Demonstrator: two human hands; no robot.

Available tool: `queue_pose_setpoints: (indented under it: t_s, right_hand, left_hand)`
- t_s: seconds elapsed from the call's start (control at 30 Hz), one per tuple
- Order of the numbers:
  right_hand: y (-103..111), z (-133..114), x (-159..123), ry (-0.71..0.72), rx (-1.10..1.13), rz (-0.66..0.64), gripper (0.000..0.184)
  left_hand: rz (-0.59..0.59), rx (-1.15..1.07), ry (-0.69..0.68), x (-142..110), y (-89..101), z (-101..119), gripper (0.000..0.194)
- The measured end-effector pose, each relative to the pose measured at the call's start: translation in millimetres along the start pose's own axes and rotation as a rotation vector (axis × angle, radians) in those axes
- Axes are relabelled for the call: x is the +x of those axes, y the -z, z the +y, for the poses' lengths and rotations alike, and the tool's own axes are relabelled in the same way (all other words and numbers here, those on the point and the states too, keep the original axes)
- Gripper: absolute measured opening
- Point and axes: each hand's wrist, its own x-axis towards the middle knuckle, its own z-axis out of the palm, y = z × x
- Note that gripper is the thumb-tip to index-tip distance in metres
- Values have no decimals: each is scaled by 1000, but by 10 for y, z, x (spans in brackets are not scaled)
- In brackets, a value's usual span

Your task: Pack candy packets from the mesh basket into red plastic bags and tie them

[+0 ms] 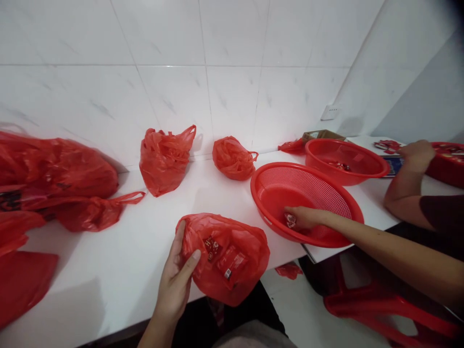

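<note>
My left hand (178,270) pinches the rim of a red plastic bag (253,246) between thumb and fingers. The bag gapes open at the table's front edge, and a dark red printed packet (212,247) and a brighter red packet (232,263) lie inside. Over to the right, my right hand (306,218) reaches down into a red perforated basket (268,181). A small red-and-white wrapped packet (290,220) is at its fingertips, which are closed on it. Part of that hand's fingers is hidden.
Tied red bags (165,162) stand along the tiled wall, with more heaped at the left (58,166). Behind the basket is a red basin (348,154) with a few packets. A co-worker's hand (416,153) is at the right, beside another red tub (447,169). A red stool (380,299) stands below.
</note>
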Motion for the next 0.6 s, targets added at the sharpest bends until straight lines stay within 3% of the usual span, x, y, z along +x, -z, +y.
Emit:
queue_pose_setpoints:
  t_s: [0.1, 0.2, 0.23, 0.37, 0.43, 0.47, 0.53, 0.6]
  right_hand:
    - [256, -393, 51, -37, 138, -213, 22]
    - [253, -898, -62, 83, 340, -64, 33]
    - [139, -1066, -133, 147, 378, -46, 35]
    - [-668, -1547, -373, 391, 311, -244, 48]
    - [-953, -1629, -397, 470, 167, -236, 68]
    - [-996, -1630, -389, 485, 125, -214, 74]
    - [-881, -1551, -365, 475, 112, -139, 71]
    - [-619, -1371, -381, 450, 73, -1, 60]
  left_hand:
    - [20, 2, -4, 4, 38, 1, 73]
    - [-9, -9, 12, 16, 20, 22, 73]
    - [-20, -16, 19, 20, -4, 32, 73]
    - [-61, -34, 25, 23, -120, 70, 70]
    - [-57, -17, 10, 21, -127, 85, 69]
    - [-44, -1, -2, 21, -108, 90, 70]
    - [-1, 39, -41, 26, -28, 97, 71]
    - [43, 80, -75, 32, 83, 96, 70]
